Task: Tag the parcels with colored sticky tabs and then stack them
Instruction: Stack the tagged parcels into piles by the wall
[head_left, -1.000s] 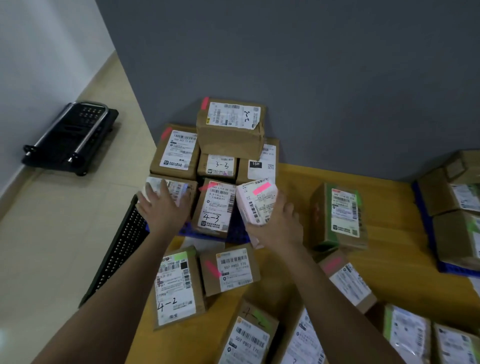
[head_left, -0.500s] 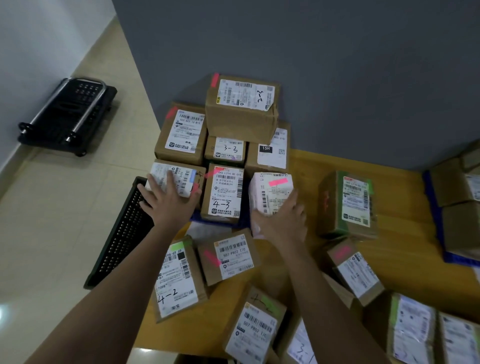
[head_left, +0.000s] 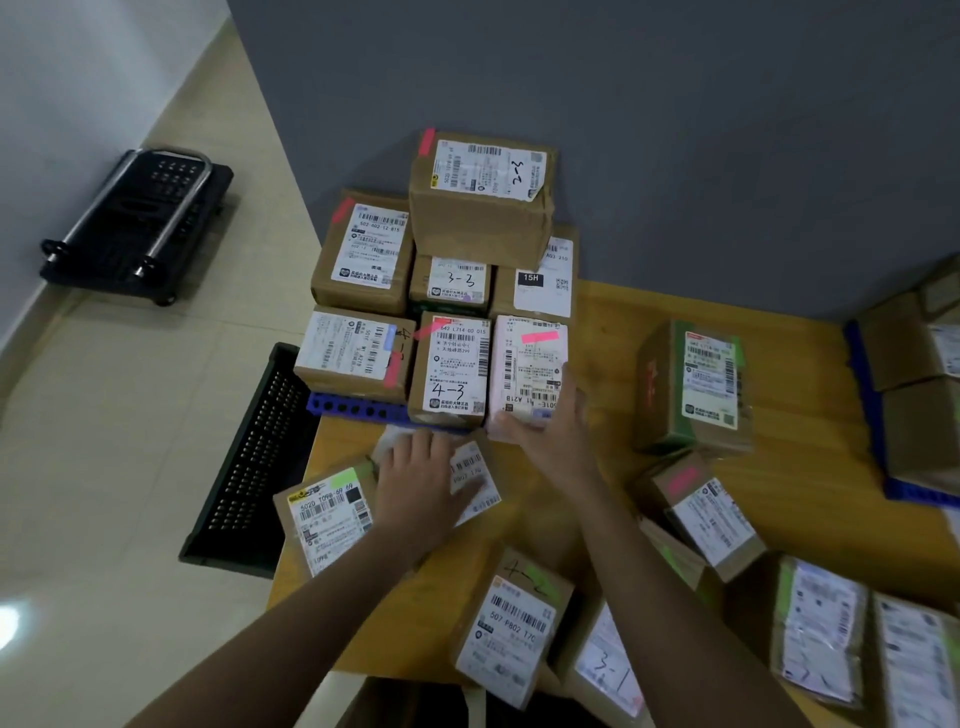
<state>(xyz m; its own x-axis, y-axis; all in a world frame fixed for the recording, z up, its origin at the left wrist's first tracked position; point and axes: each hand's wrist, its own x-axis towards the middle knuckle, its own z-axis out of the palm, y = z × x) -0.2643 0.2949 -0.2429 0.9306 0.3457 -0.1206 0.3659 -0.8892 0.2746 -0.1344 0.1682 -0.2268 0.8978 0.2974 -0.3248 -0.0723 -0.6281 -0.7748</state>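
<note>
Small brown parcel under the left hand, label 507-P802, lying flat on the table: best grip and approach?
Judging from its pose, take the small brown cardboard parcel from above, pinching across its two long side edges. It lies flat, label up, so only the sides offer purchase. The left hand already rests on top; the near-right side looks freest, as the green-tabbed brown parcel crowds its left.

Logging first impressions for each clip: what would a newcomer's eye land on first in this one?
Probably the stack of brown parcels against the grey wall at the table's far left corner, most bearing pink tabs, with one box perched on top. Next, the two bare arms reaching in: the right hand holds a white parcel at the stack's front row, while the left hand rests on a small brown parcel lying nearer.
</note>
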